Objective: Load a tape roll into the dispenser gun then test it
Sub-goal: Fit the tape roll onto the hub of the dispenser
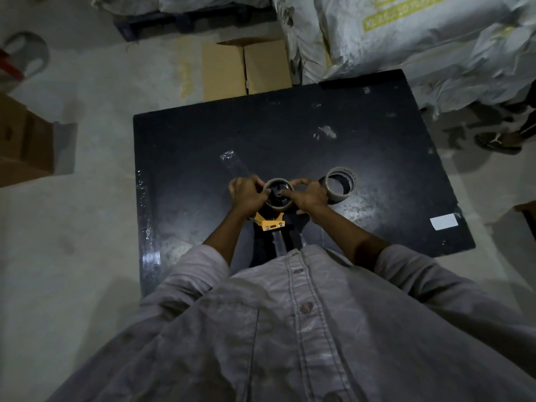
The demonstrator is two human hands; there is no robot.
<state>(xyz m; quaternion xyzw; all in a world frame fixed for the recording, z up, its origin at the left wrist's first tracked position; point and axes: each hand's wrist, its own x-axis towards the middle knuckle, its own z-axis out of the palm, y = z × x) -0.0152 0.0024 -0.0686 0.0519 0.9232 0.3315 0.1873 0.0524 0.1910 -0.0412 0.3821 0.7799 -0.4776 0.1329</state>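
Dim concrete floor surrounds the black rectangular tabletop (pixel 203 134), where both hands, left hand (pixel 248 194) and right hand (pixel 309 195), grip a brown tape roll (pixel 278 195) onto the yellow-and-black dispenser gun (pixel 272 224) (seating step); threading comes next. A spare grey-brown tape roll (pixel 339 184) stands just right of the gun.

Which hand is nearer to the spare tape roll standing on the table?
Right. The right hand is right beside the spare tape roll; the left hand is farther away.
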